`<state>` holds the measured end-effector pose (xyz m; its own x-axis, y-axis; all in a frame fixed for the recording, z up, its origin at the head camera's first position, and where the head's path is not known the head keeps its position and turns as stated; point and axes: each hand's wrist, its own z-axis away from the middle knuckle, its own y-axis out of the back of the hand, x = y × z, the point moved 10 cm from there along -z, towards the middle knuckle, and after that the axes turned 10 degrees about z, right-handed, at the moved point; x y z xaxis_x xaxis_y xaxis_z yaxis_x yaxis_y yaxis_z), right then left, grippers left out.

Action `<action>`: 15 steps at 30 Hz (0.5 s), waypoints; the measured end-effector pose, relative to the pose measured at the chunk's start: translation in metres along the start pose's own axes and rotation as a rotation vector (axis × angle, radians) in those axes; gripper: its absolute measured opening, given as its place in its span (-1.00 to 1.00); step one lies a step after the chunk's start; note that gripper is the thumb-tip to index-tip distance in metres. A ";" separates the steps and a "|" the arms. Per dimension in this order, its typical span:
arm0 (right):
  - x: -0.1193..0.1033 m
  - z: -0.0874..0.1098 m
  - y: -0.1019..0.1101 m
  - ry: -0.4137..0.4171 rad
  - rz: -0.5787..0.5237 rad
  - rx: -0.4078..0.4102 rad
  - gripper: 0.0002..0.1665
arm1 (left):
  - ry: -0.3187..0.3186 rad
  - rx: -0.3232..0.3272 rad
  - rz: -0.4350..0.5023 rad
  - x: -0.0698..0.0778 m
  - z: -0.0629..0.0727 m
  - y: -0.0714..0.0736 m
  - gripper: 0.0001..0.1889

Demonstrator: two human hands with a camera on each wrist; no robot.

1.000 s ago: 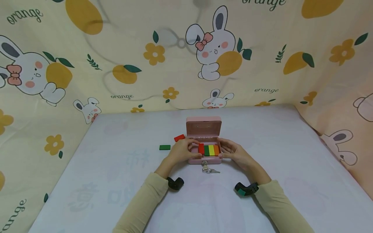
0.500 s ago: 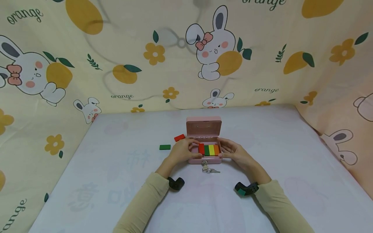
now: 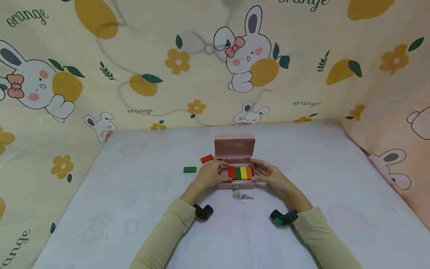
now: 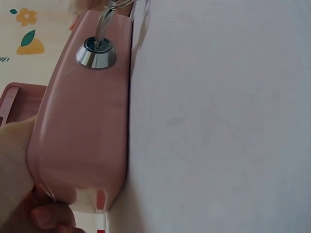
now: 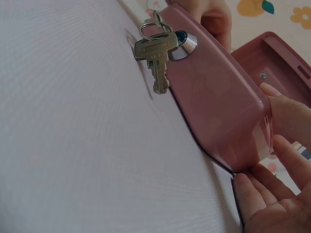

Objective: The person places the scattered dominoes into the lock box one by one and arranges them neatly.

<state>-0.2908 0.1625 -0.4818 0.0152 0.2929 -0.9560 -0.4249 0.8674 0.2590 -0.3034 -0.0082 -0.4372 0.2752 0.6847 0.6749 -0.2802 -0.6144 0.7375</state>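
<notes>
Blocks outside numbered two: one green block (image 3: 190, 169), one red block (image 3: 206, 158). Your left hand (image 3: 210, 174) curled over the left end of the open pink cash box (image 3: 244, 185); its grasp I couldn't tell. Inside, the leftmost of four (image 3: 232, 173), red, had settled level since earlier. Your right hand (image 3: 274, 180) gripped the right end. White cloth (image 3: 235, 239) lay below a bunny-print backdrop (image 3: 201, 86).

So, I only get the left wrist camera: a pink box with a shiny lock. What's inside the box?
Observer: The head view shows a row of blocks inside the box: red, green, yellow, orange, from left to right.
Operator: Ooh! Any green ones outside?
Observer: Yes, one green block lies on the table, left of the box.
Operator: Does anything dangle in front?
Observer: Yes, the right wrist view shows a key hanging by the lock.
</notes>
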 end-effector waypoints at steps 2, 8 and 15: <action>0.000 0.000 0.000 -0.001 -0.003 0.000 -0.14 | -0.008 0.001 -0.025 0.001 -0.001 0.000 -0.45; 0.000 0.000 0.000 0.002 -0.005 0.001 -0.15 | -0.006 0.002 -0.093 0.002 -0.001 -0.001 -0.45; 0.000 -0.001 0.000 0.009 0.001 0.006 -0.16 | 0.023 0.005 -0.132 0.001 -0.002 -0.002 -0.45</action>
<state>-0.2914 0.1625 -0.4817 0.0065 0.2904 -0.9569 -0.4200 0.8692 0.2610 -0.3042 -0.0057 -0.4380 0.2878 0.7685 0.5715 -0.2383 -0.5205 0.8199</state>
